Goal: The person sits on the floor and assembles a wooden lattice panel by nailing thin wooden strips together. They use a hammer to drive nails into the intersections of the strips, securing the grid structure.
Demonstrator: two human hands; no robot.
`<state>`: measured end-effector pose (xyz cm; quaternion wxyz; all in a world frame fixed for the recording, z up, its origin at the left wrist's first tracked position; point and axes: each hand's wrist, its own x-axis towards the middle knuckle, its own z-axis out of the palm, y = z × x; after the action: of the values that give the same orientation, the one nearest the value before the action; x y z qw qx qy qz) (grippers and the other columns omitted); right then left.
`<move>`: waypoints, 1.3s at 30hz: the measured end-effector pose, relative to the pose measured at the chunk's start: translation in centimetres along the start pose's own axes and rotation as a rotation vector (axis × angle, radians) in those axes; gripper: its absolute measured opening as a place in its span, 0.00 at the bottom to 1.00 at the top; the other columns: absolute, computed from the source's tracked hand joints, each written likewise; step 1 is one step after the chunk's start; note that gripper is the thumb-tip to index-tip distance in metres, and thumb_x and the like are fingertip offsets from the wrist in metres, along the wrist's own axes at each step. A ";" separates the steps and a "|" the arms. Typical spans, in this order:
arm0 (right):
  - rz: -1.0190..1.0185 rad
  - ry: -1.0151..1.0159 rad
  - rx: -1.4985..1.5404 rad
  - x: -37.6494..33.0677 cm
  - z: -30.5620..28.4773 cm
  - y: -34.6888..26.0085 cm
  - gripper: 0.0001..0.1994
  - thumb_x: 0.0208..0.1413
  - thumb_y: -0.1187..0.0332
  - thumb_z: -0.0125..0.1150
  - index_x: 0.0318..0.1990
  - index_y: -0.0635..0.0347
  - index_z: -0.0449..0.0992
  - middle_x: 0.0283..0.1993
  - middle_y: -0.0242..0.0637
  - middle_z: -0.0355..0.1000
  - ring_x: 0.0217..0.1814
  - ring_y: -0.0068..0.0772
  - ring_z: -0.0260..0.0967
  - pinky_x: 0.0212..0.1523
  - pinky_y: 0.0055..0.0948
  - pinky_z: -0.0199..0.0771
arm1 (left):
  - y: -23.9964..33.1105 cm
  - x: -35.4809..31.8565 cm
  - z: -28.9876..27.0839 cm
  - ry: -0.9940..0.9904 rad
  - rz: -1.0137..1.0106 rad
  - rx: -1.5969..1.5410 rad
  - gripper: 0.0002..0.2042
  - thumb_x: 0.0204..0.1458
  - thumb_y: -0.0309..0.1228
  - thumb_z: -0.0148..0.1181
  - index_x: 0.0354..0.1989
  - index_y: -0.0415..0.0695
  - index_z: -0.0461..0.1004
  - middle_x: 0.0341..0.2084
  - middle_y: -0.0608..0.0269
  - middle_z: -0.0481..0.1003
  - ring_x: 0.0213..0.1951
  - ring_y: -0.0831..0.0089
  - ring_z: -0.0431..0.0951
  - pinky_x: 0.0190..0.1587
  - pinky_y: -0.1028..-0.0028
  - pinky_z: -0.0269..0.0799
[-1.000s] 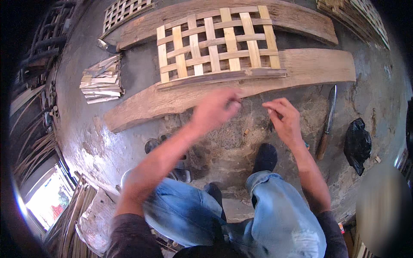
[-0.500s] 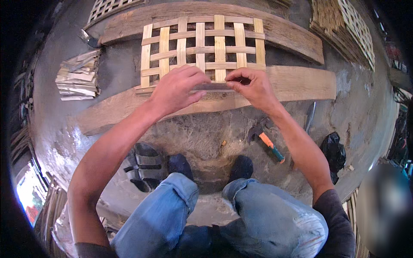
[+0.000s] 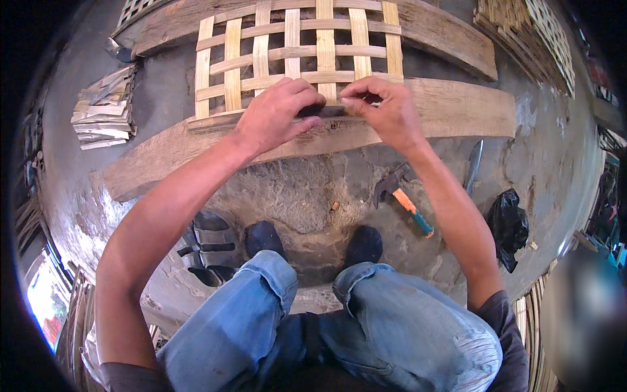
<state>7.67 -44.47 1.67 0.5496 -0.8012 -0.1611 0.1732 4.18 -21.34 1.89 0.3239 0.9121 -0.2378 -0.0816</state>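
A woven lattice panel of pale bamboo strips (image 3: 324, 49) lies across two curved wooden planks, its near edge on the front plank (image 3: 457, 114). My left hand (image 3: 277, 111) is at the panel's near edge strip (image 3: 219, 121). Its fingers curve over that strip, with a gap between them and the thumb. To its right, my right hand (image 3: 388, 114) is closed in a pinch just above the same edge. Whatever sits between those fingertips is too small to make out. The two hands do not touch.
On the floor lie an orange-and-green-handled hammer (image 3: 411, 212), a long blade (image 3: 474, 166), a black plastic bag (image 3: 507, 228) and dark sandals (image 3: 210, 245). Split strips (image 3: 104, 108) are piled at left. The rear plank (image 3: 444, 39) runs behind; stacked lattice panels (image 3: 522, 46) stand at far right.
The view has shifted, so the panel and planks sit slightly higher in it. My left thumb has come a little closer to its fingers. The right hand keeps its pinch.
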 end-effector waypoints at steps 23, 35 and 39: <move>-0.006 0.089 -0.068 -2.4 -1.2 -0.1 0.05 0.53 0.77 0.68 0.38 0.61 0.81 0.36 0.28 0.78 0.37 0.17 0.72 0.40 0.20 0.72 | -0.2 0.8 0.5 0.034 -0.031 -0.109 0.12 0.45 0.28 0.69 0.39 0.43 0.77 0.35 0.57 0.75 0.42 0.57 0.75 0.47 0.63 0.73; -0.161 -0.054 -0.122 0.1 1.2 0.7 0.07 0.51 0.77 0.66 0.38 0.59 0.81 0.35 0.39 0.79 0.37 0.37 0.77 0.39 0.31 0.76 | -0.6 0.4 1.1 0.080 0.012 -0.127 0.14 0.43 0.24 0.68 0.40 0.43 0.76 0.34 0.58 0.74 0.41 0.58 0.75 0.45 0.64 0.72; -0.198 -0.045 -0.150 0.2 1.5 0.8 0.07 0.49 0.76 0.66 0.38 0.58 0.81 0.35 0.39 0.79 0.39 0.41 0.77 0.40 0.33 0.76 | -0.8 0.3 1.2 0.079 0.026 -0.134 0.14 0.44 0.24 0.68 0.40 0.43 0.76 0.34 0.58 0.74 0.41 0.57 0.75 0.46 0.63 0.72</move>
<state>7.23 -43.38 0.35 0.4988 -0.8162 -0.2642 0.1233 4.41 -21.59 0.48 0.3942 0.8877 -0.2307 -0.0572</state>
